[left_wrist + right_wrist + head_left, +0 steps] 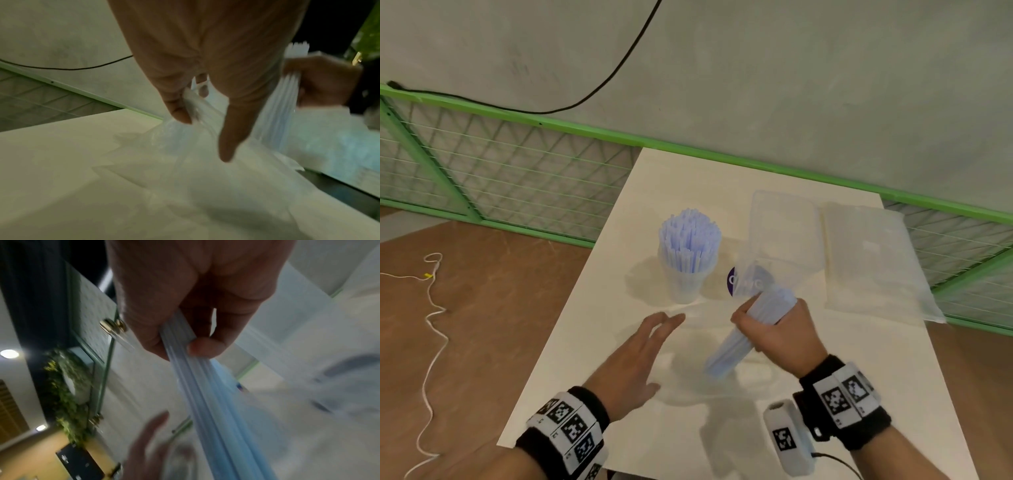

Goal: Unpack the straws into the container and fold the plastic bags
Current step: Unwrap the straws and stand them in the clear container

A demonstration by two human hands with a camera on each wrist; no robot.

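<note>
**Straw bundle in the right hand, cup of straws beyond**

Nearest on the white tabletop (592,359), the left hand (635,356) reached forward over the surface, palm down. In the head view its fingers looked straight and spread. The left wrist view, however, showed a fold of clear plastic bag (197,113) caught between the thumb and the fingers, so the hand was pinching the bag. The rest of that bag trailed down and spread across the tabletop below the hand.

Just right of it, the right hand (777,329) was curled round a bundle of pale blue straws (743,339). The bundle sat tilted, its near end sloping down to the left toward the tabletop and its far end poking out above the fist. Thumb and fingers wrapped fully round the bundle in the right wrist view.

Farther back and a little left of both hands stood a clear cup-shaped container (686,284), upright and packed with pale blue straws (690,236) that rose well above its rim.

Right of the container, a clear plastic bag (780,236) with a dark round label lifted off the tabletop just beyond the right hand. Farther right lay a flat sealed packet (873,260) of whitish contents near the tabletop's right edge.
</note>
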